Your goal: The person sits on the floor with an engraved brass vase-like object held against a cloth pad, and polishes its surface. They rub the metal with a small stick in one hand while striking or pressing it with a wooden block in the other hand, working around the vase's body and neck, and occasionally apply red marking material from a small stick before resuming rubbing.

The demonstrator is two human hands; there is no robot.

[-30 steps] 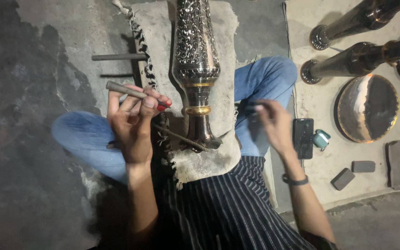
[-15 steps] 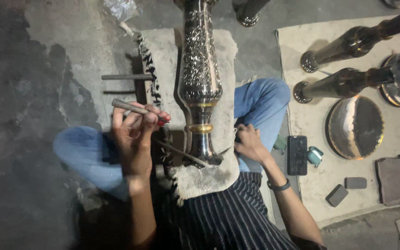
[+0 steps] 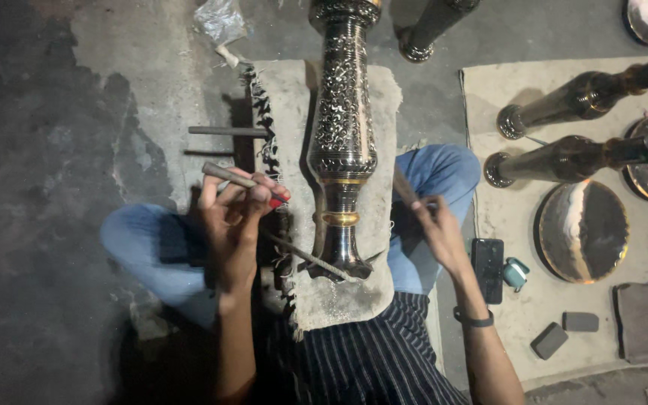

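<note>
**While the chisel waits, an engraved brass vase is lying across the lap**

While the person is sitting cross-legged on the floor, a tall brass vase (image 3: 343,135) is lying lengthwise on a pale cloth pad (image 3: 384,97) across the knees, its foot toward the body. Dense engraved pattern is already covering the swelling middle, whereas the narrow stem and flared foot are showing smooth and plain; judging by that, the upper body looks worked and the lower part looks left to do. The left hand (image 3: 234,225) is closing its fingers around a slim metal chisel (image 3: 226,175), raised beside the vase and not touching it. A second thin rod (image 3: 305,257) is slanting toward the foot. The right hand (image 3: 438,232) is gripping a dark handle (image 3: 403,186), probably a hammer, though its head is blurring into shadow. The vase's top is running out of the picture, and its underside is lying hidden against the pad.
</note>
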